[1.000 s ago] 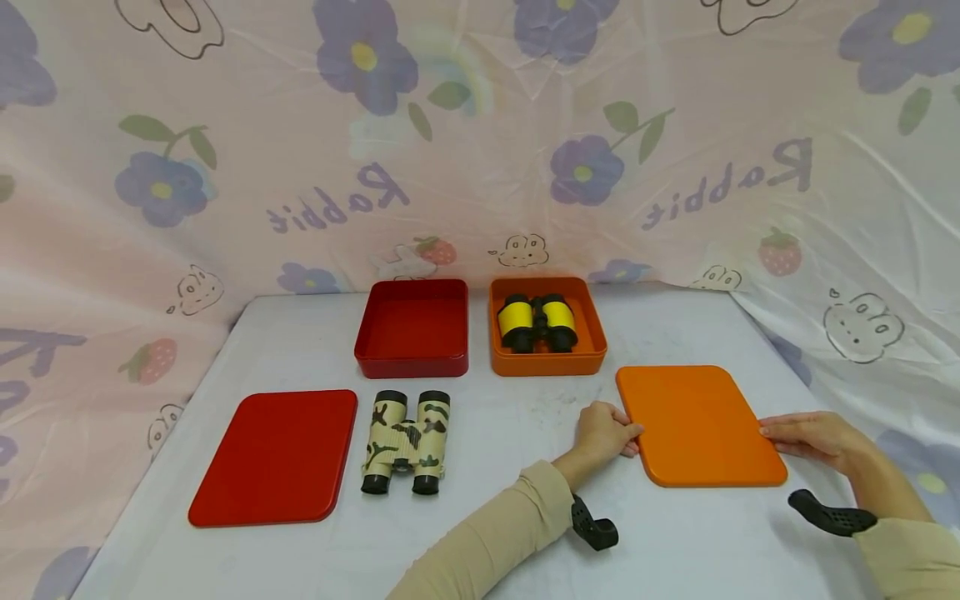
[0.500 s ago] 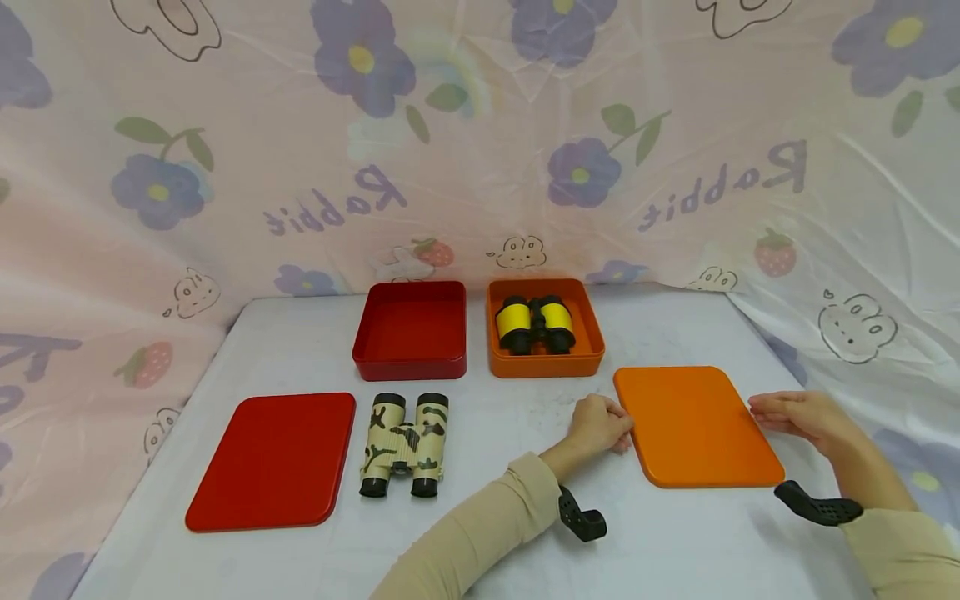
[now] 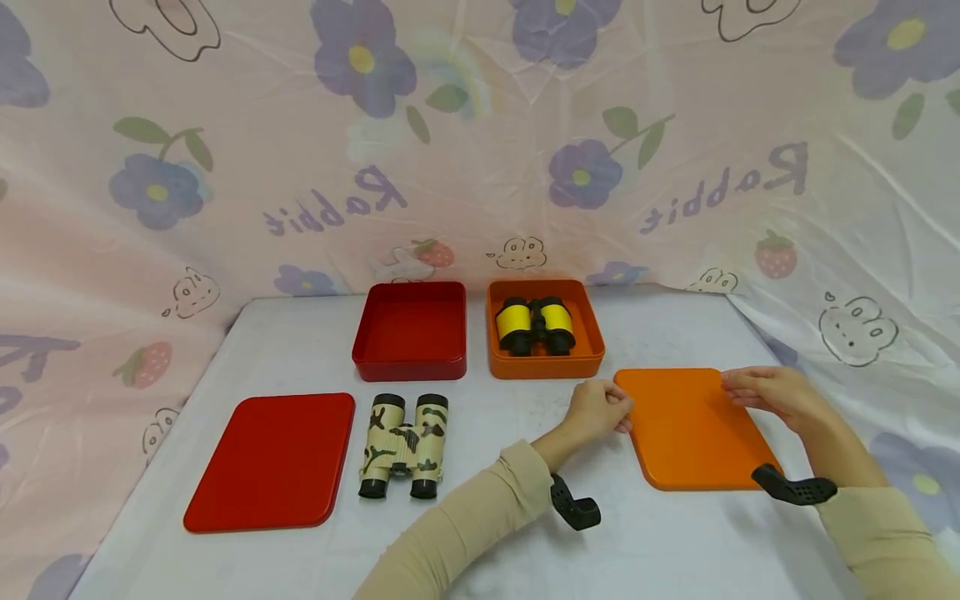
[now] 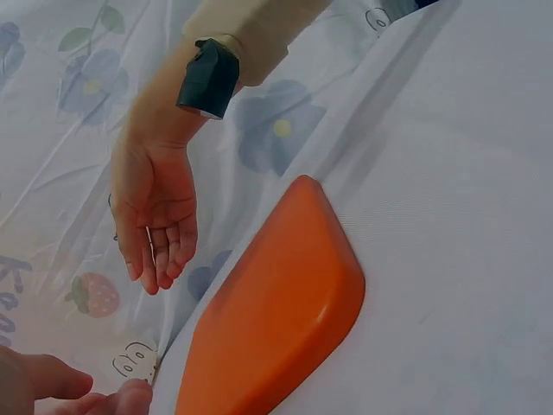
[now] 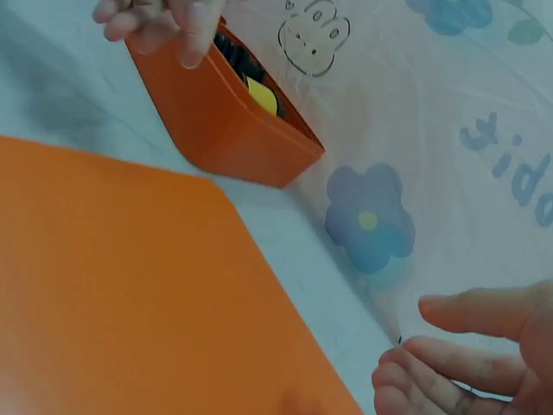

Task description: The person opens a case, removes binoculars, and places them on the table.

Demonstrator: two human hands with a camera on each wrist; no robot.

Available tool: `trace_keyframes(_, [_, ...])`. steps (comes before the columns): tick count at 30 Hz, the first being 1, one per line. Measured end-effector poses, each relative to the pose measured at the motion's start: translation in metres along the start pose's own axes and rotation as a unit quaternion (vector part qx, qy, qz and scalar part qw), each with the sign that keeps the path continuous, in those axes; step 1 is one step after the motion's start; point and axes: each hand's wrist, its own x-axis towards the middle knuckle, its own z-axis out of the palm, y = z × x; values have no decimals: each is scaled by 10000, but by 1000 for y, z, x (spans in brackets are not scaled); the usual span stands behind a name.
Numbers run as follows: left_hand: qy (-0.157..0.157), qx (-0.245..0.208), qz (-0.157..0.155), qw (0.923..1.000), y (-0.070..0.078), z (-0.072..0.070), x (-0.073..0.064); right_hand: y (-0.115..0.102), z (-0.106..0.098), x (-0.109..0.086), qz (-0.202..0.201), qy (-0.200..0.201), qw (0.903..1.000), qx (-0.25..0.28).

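Orange lid, flat on table, a hand near either side
Left hand by its left edge, fingers loosely bent, gripping nothing; right hand near its far right corner, fingers extended, relaxed; orange box beyond, leftward, containing yellow-and-black binoculars; camouflage binoculars farther left

"What's the orange lid beside the left fingers made of?"

"Looks like plastic, smooth, with a soft sheen."

"And the red box, beyond and left of them?"

"Smooth plastic too, it seems, slightly glossy."

"The camouflage binoculars, left of those fingers?"

"Plastic-looking, with a ribbed middle."

"Underneath?"

"Below the fingers, a matt white cloth, faintly wrinkled, covers the bench; beyond them hangs a creased fabric curtain with a slight sheen."
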Motion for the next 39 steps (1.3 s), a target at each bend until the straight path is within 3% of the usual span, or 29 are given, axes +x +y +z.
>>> trace_keyframes(6, [-16, 96, 402, 9991, 9, -20, 1, -20, 19, 8, -135, -28, 9992, -381])
trace_keyframes(14, [33, 238, 740, 9970, 21, -41, 2, -47, 42, 19, -363, -332, 9987, -122])
trace_keyframes(19, [107, 376, 881, 9953, 28, -52, 4, -64, 55, 27, -546, -382, 9975, -236])
trace_keyframes(28, [281, -37, 618, 9977, 37, -67, 10, -88, 66, 38, -668, -388, 9968, -221])
trace_keyframes(33, [458, 110, 687, 9965, 39, -76, 15, -96, 70, 44, -820, -468, 9954, -169])
trace_keyframes(39, [677, 47, 636, 9957, 37, -89, 21, -106, 77, 54, -1180, -682, 9900, 353])
